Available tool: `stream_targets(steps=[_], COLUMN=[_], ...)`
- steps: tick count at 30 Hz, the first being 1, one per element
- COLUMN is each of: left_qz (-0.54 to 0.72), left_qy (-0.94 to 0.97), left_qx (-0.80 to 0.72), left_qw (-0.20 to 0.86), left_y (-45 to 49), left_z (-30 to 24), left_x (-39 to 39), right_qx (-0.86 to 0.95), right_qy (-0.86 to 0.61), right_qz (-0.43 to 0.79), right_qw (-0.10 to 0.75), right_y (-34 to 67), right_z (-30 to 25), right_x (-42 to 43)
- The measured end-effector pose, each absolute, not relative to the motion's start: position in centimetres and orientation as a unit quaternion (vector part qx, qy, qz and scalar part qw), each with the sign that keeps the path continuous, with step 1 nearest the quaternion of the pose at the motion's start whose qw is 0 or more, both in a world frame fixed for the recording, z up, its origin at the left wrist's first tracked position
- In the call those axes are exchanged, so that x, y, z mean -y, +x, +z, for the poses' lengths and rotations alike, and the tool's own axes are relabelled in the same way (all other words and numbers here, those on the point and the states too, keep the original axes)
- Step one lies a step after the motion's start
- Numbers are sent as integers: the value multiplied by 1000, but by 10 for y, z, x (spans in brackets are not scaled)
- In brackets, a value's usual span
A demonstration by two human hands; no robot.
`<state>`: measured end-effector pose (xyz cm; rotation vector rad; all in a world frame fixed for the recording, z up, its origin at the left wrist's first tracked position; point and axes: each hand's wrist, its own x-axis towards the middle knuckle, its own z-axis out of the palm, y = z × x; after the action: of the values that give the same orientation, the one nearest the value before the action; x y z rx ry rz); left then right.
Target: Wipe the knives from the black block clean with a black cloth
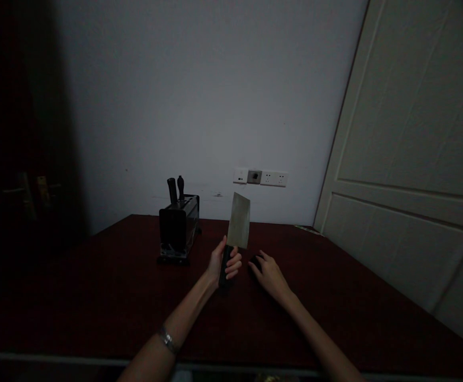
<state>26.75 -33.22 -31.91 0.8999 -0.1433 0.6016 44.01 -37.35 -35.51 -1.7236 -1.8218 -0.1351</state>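
Note:
My left hand [224, 263] is closed around the dark handle of a cleaver [239, 220], holding it upright with the broad steel blade pointing up above the table. My right hand [268, 271] rests on the dark red table [96, 297] just right of the cleaver, fingers spread over a small dark object [254, 261] that I cannot make out. A black knife block [178, 229] stands to the left of my left hand, with two dark knife handles sticking out of its top. A bracelet sits on my left wrist.
A row of white wall sockets [260, 177] is on the wall behind the table. A white panelled door [410, 159] stands at the right. The left side of the room is dark, with a door handle [32, 193] faintly visible.

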Motion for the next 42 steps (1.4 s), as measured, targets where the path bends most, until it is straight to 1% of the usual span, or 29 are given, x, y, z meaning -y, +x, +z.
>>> stream_targets(steps=[2,4,6,8,12,18,26,33,36,42], left_qz=[298,314,330,349,380,395,390,344,332,338], left_qy=[439,452,465,473,479,478,476,487,479,474], left_qx=[55,36,11,-15,-48,-62,-89,-114,-113,-79], left_qw=[846,834,821,809,790,782,783,795,805,809], left_y=[270,273,276,278,279,278,278,274,274,275], left_z=[-320,-320,-319,-318,-315,-314,-312,-315,-315,-310], left_x=[332,332,334,336,336,334,336,335,337,345], right_qx=[673,665,660,660,665,675,675,674,665,628], right_qy=[-642,-627,-616,-612,-632,-643,-647,-636,-641,-698], right_qz=[-52,-22,8,10,-33,-76,-71,-47,-58,-114], right_qw=[362,404,430,436,398,352,347,374,378,325], right_y=[437,431,425,417,402,386,379,381,383,384], right_z=[-346,-335,-323,-312,-298,-297,-295,-300,-302,-301], right_x=[379,389,402,417,440,454,459,458,457,462])
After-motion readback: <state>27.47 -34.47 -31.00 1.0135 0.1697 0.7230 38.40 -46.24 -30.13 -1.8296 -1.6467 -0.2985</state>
